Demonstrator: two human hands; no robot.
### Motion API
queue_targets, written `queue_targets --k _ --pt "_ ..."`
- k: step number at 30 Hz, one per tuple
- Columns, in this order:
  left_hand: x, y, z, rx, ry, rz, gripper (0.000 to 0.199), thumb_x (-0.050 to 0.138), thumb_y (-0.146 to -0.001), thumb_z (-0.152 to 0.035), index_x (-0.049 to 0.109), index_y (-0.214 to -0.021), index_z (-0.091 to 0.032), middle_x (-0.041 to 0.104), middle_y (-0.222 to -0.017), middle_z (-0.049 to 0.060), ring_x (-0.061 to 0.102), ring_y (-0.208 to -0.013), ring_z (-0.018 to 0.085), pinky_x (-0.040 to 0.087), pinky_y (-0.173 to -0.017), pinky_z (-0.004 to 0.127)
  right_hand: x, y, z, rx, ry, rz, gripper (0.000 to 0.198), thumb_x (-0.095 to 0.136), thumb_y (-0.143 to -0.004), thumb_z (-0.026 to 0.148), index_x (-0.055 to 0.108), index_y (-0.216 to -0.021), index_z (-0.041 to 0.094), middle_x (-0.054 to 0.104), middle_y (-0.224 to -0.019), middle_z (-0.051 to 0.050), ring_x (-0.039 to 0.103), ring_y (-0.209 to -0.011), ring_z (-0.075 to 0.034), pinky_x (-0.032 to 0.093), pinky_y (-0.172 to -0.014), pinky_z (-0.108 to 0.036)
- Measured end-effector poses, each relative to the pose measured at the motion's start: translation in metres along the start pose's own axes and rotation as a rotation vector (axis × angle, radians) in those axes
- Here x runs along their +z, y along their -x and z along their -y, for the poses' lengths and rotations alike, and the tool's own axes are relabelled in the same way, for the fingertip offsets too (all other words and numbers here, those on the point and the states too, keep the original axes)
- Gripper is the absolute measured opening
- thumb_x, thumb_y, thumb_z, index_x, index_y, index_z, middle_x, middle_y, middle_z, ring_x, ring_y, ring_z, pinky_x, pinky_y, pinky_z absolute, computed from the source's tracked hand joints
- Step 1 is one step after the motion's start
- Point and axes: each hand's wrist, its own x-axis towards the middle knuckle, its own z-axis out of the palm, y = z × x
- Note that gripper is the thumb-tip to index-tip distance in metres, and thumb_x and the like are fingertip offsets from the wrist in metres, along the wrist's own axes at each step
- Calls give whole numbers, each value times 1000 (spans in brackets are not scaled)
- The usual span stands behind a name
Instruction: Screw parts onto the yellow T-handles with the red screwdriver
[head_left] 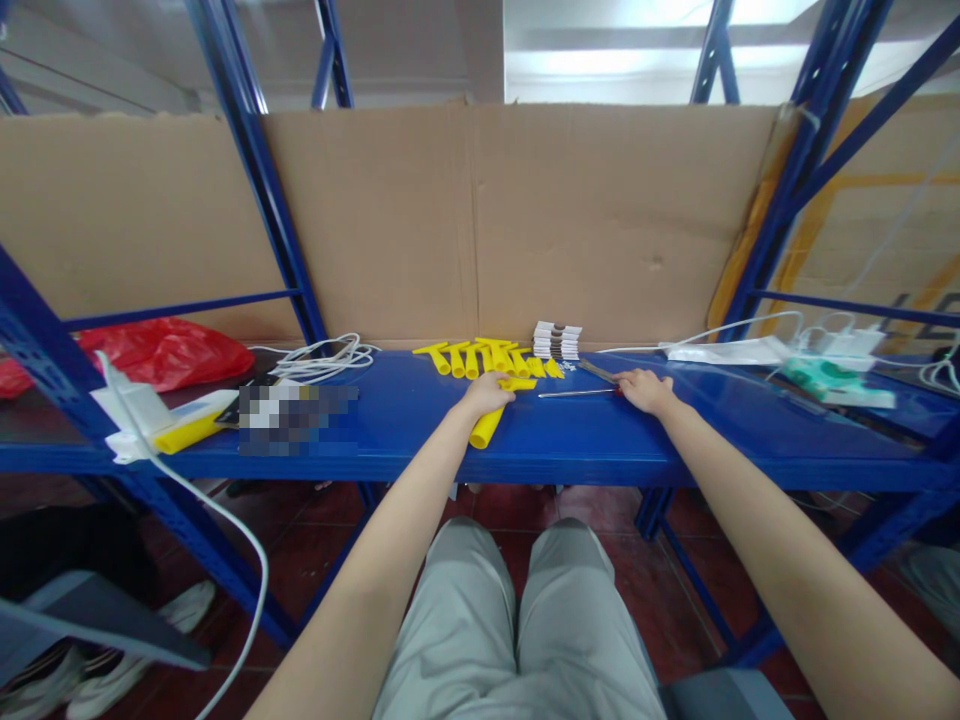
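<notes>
My left hand [486,394] is closed around a yellow T-shaped plastic handle [487,428], its round hollow end pointing toward me at the shelf's front. My right hand [643,388] is closed over the red grip of a screwdriver [577,393], whose metal shaft points left along the blue surface. A flat grey metal strip [596,371] lies just beyond those fingers. Behind my left hand, several more yellow T-shaped handles [459,360] stand in a row. Small yellow pieces [553,368] and tiny pale parts [568,366] lie to their right.
A stack of white and black pieces [556,340] is against the cardboard back panel [525,220]. White cables [330,352], a red plastic bag [165,350] and a yellow-and-white item [193,425] occupy the left. A green-and-white packet [840,378] and adapters are at right. Blue posts [262,180] frame the shelf.
</notes>
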Motion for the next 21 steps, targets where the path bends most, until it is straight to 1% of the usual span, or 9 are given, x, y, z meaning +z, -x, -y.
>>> queue_targets --k 5,11,17,21 --pt "0 1 -2 0 -20 1 54 65 -74 -24 59 -126 -13 67 -114 9 63 -100 22 45 -88 26 -3 2 2 -2 5 7 52 24 -89 25 59 -127 27 55 -135 -10 47 -124 -32 35 -96 -64" --pt "1 1 0 -13 6 9 53 64 -74 -24 59 -126 -16 67 -116 8 62 -102 22 45 -89 27 -2 3 3 2 -11 7 52 23 -90 25 58 -128 27 54 -136 -8 46 -126 -31 32 -100 -65" --pt "2 1 2 10 26 15 49 63 -75 -25 61 -123 -17 66 -118 8 62 -104 23 45 -87 27 -1 5 9 -74 -44 -98 49 24 -91 25 57 -129 25 52 -138 -9 43 -129 -28 24 -104 -65" --pt "1 2 1 8 4 11 49 63 -75 -25 60 -123 -17 66 -119 9 62 -105 23 44 -88 27 -4 1 18 -142 -29 -157 46 30 -90 22 57 -127 26 54 -136 -8 45 -127 -27 24 -105 -61"
